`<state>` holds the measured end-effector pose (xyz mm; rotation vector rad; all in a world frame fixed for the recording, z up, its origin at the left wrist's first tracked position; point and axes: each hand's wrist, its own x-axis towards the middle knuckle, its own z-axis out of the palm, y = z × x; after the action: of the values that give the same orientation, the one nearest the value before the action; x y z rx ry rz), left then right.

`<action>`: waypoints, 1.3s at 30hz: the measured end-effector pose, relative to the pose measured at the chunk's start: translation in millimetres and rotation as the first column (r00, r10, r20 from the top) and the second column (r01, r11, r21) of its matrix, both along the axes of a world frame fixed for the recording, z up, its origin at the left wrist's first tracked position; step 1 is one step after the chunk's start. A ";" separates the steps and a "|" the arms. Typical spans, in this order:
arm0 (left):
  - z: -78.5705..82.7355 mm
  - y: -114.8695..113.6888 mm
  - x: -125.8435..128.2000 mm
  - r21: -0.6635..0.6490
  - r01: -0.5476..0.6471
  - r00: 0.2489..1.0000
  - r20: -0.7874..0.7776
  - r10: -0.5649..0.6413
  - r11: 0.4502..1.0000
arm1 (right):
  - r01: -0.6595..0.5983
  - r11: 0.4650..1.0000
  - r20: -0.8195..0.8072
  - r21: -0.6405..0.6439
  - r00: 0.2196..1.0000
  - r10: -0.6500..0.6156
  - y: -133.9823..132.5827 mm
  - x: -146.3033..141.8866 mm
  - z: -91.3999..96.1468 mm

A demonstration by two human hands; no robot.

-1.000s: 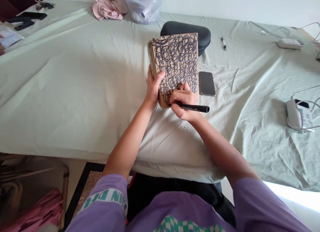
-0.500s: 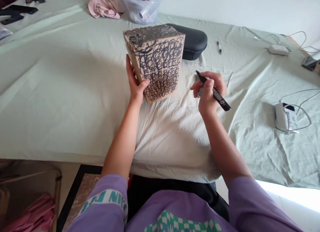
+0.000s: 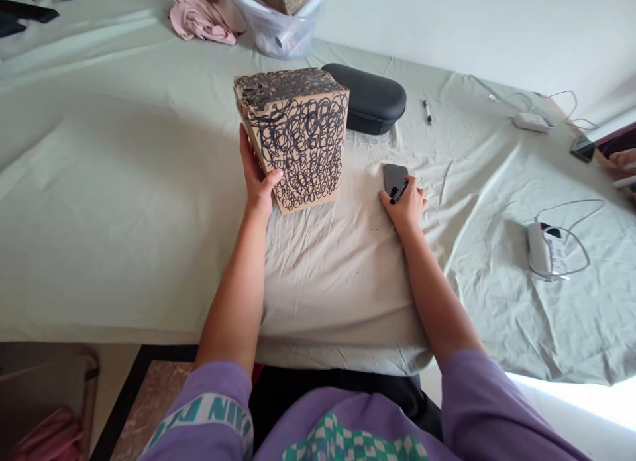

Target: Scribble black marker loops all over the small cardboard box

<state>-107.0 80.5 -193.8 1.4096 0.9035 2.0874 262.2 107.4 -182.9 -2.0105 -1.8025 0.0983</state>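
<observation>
Pale green sheet [image 3: 124, 183] spreads across everything before us, and on it sits our brown cardboard box [image 3: 298, 150], its front covered in black scribbled loops and its top almost blacked out. Beyond the box stand a clear plastic tub [image 3: 273, 30] and a pink cloth [image 3: 201, 17], while a dark zip case [image 3: 372, 98] lies just behind its right side. Well right of the box are a white charger [image 3: 539, 248] with its looping cable and, at the picture's edge, another person's hand [image 3: 621, 159]. A small pen [image 3: 427, 111] lies beyond a black phone [image 3: 395, 178], which is just right of the box.

Our right hand [image 3: 405, 206] has left the box and come down onto the phone, so the black marker [image 3: 399, 192] is off the cardboard. That grip stays together around the marker, with fingers on the phone's lower edge. Our left hand [image 3: 257, 176] grips the box's lower left side, fingers behind and thumb across the front, clamped on it.
</observation>
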 end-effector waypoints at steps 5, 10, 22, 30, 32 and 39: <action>-5.2 6.7 -2.3 0.027 -0.007 1.000 -0.006 0.007 1.000 | -0.009 1.000 -0.007 -0.011 1.000 0.009 6.9 7.1 4.0; -5.2 0.9 1.7 0.043 0.030 0.999 0.018 -0.031 0.999 | -0.063 0.997 -0.052 0.051 0.996 0.066 6.0 14.3 2.8; -1.7 -2.9 5.8 0.040 0.084 0.996 0.023 -0.085 0.996 | -0.070 0.997 -0.047 0.025 0.996 0.071 4.1 11.5 3.2; -0.2 -5.4 5.2 0.008 0.037 0.999 -0.002 -0.037 0.999 | -0.070 0.998 -0.016 0.011 0.997 0.070 28.5 -10.1 12.1; -0.4 -5.2 4.8 0.001 0.034 0.999 -0.023 -0.034 0.999 | -0.139 0.990 0.003 0.029 0.990 0.139 38.2 -27.4 19.2; -3.1 -3.9 3.4 -0.019 0.020 0.999 -0.045 -0.021 1.000 | -0.522 0.853 0.031 -0.024 0.852 0.522 68.6 -110.7 26.3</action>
<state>-103.6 76.6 -196.9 1.4555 0.9198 2.0346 151.6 176.0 -156.6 -1.4797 -2.3335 0.2393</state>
